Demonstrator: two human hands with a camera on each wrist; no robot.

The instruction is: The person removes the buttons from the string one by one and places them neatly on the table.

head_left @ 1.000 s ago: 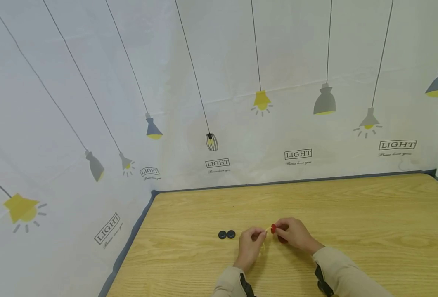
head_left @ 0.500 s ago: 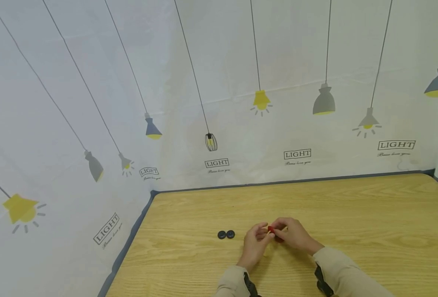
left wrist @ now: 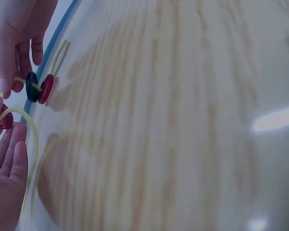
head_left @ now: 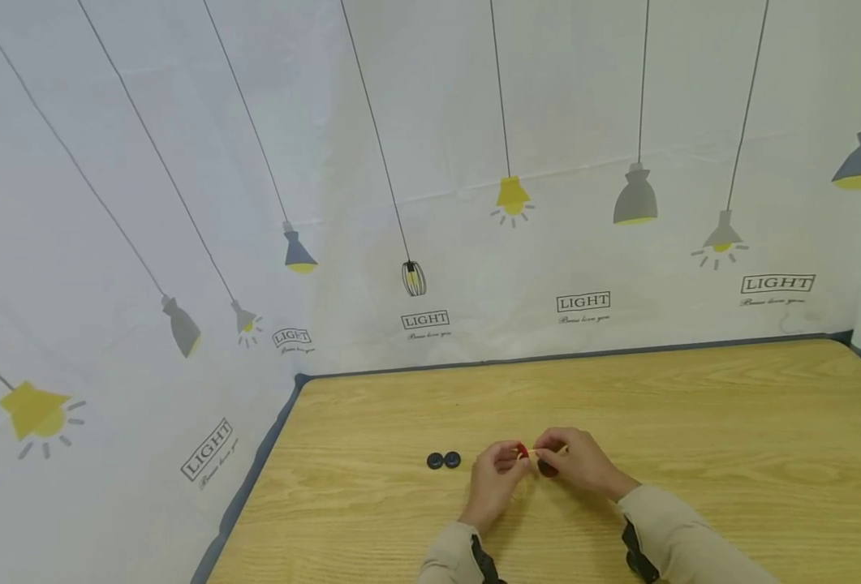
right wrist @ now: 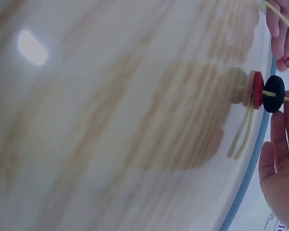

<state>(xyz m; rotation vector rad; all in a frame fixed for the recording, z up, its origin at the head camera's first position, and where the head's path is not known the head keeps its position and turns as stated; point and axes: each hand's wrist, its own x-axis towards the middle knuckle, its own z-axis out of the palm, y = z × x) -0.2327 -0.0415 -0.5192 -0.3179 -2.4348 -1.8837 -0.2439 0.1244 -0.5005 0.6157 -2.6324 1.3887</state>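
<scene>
Since a second ago both hands have drawn together until their fingertips almost meet, and the red button that showed openly between them is now mostly tucked into the fingers. Two loose black buttons [head_left: 444, 461] lie side by side on the wooden surface [head_left: 693, 422], just left of the hands. Left hand [head_left: 494, 480] rises from a beige sleeve [head_left: 448, 564], wrist low, fingers curled up and inward; it pinches a red button [head_left: 521, 451] with the end of a yellow cord [left wrist: 31, 139] at its fingertips. From the left wrist, that cord arcs down past the palm. Right hand [head_left: 574, 464] reaches in from the right, fingers bent and closed on the cord farther along. On the stretch by this hand sit a black button [right wrist: 273, 94] and a second red button [right wrist: 257, 90], threaded face to face and touching, hanging just above the surface with the cord's loose ends trailing below. All three threaded buttons lie between the two hands, near the middle of the surface. Behind hangs a white cloth [head_left: 182, 203] printed with lamps.
</scene>
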